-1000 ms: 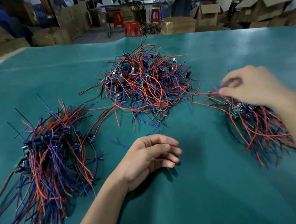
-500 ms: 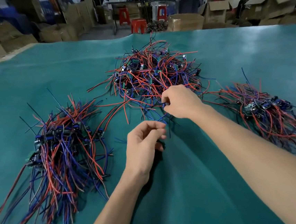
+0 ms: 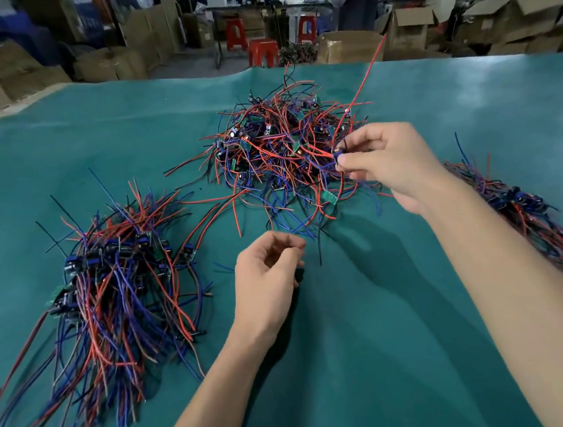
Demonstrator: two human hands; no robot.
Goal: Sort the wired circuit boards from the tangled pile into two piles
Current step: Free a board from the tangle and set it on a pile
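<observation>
From the head camera, three heaps of wired circuit boards lie on the green table cover [image 3: 373, 359]: the tangled pile [image 3: 284, 147] in the middle at the far side, one sorted pile [image 3: 119, 291] to the left and a second sorted pile [image 3: 527, 210] at the right edge, partly hidden by the right forearm; the boards in each are too many and too knotted to count. Two hands are in view. The right hand [image 3: 389, 165] pinches one small board [image 3: 338, 156] between thumb and fingertips at the right side of the tangled pile, and a red wire [image 3: 363, 78] runs up from it. The left hand [image 3: 265, 276] hovers in front of the pile with fingers loosely curled, holding nothing visible. Beyond the table stand three red stools [image 3: 263, 51] and many cardboard boxes [image 3: 348, 46]; no writing can be read
</observation>
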